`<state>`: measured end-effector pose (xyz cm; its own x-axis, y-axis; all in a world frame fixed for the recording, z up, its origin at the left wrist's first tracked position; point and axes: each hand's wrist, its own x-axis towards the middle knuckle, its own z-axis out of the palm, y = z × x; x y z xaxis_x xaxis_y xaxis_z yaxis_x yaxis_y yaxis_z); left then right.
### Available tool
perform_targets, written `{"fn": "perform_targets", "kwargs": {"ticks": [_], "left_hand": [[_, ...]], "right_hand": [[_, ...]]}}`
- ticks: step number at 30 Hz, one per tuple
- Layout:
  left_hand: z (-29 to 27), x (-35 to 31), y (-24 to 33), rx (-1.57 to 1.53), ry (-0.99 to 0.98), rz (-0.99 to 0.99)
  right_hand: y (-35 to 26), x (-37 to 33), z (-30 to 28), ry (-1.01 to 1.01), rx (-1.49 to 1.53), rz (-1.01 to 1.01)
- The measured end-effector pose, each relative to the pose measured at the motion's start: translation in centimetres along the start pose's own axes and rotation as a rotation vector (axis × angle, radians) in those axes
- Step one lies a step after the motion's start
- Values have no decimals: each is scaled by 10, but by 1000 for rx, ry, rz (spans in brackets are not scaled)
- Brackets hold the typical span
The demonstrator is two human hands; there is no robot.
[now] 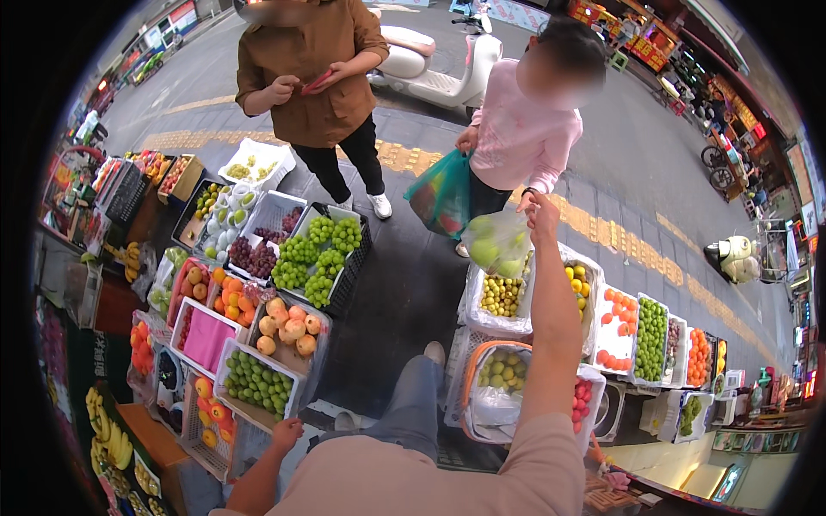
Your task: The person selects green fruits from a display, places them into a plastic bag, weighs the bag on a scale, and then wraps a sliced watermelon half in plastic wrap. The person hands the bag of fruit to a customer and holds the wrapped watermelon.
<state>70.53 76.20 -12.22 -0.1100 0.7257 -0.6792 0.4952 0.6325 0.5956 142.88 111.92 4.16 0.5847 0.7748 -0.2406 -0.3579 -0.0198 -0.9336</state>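
Right hand (542,213): raised, fingers closed on the top of a clear bag of green fruit (496,242), which hangs just below it. Left hand (286,434): low, loosely curled, holding nothing, beside a crate of green fruit (256,383).

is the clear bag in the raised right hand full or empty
Partly full: the clear bag hanging from the right hand bulges with several round green fruits, its top bunched in the fingers.

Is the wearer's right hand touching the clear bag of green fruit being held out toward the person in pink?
Touching. In the head view the right hand grips the gathered top of the clear bag of green fruit, which hangs straight below it.
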Motion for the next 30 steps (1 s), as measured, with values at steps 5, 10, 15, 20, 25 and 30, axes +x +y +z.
{"fn": "perform_targets", "kwargs": {"ticks": [5,10,15,20,25,30], "left_hand": [[-1,-30,-7,35,12,-59],[3,-47,-2,36,11,-58],[-2,-41,-16,58,6,4],[-3,-36,-27,-24,-56,-45],[-19,-47,-51,129,-204,29],[-72,-53,-48,145,-319,-12]], "right_hand": [[3,-11,19,-95,76,18],[14,-1,24,-53,-10,-76],[24,29,5,-38,-276,-105],[107,-6,-36,-8,-598,-117],[282,-221,-46,-142,-436,271],[293,-410,-68,369,-329,539]]}}
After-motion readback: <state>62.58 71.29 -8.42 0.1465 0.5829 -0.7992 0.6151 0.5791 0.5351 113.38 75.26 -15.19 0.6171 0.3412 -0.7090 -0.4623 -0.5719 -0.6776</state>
